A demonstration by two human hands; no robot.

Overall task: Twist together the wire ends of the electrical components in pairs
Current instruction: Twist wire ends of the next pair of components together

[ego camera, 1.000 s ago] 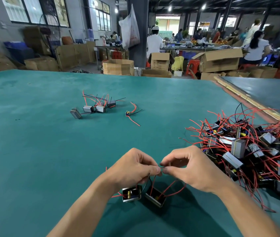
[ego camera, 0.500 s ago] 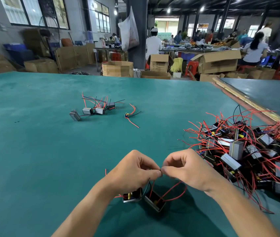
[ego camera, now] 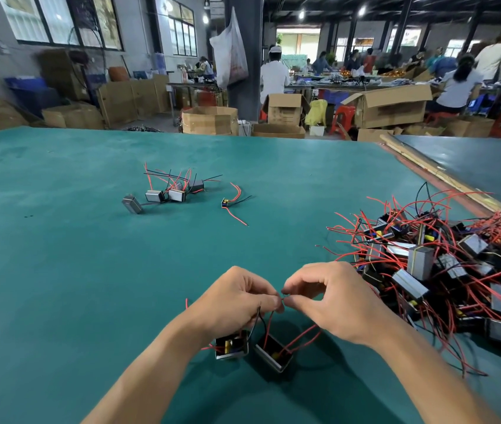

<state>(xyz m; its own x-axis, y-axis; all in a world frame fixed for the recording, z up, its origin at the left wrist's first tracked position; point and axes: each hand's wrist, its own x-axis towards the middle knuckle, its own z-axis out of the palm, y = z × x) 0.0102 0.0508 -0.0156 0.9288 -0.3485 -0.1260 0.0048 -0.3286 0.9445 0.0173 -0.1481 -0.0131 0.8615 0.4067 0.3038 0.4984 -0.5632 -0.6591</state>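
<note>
Both hands meet at the fingertips, left hand (ego camera: 237, 301) and right hand (ego camera: 334, 301) each pinching the wire ends (ego camera: 282, 298) between thumb and forefinger, apparently to twist them together, while the two components (ego camera: 273, 351) sit on the green table (ego camera: 59, 270) just beneath, with the unsorted pile (ego camera: 444, 270) within reach at right.

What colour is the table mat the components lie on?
The table mat is plain teal green, shown best in the head view.
</note>
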